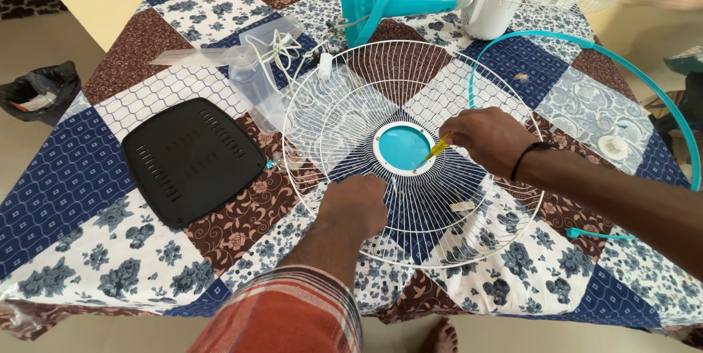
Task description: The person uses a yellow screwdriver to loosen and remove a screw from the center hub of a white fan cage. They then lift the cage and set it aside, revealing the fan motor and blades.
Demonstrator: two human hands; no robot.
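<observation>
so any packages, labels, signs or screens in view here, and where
Clear plastic bag: crumpled on the patchwork cloth, above the black vented plastic panel.
Round turquoise badge: centre of the white wire fan grille, white-rimmed; right hand holds a yellow-handled tool to it.
No signs or screens.

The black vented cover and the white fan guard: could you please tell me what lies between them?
In the head view, only patchwork cloth lies between the black cover and fan guard.

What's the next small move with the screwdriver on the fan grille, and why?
Probably seat the tip squarely at the rim of the teal centre disc before turning. The right hand holds the yellow screwdriver tilted there, while the left hand presses the white wire grille flat. Whether the tip sits in a screw cannot be told.
</observation>
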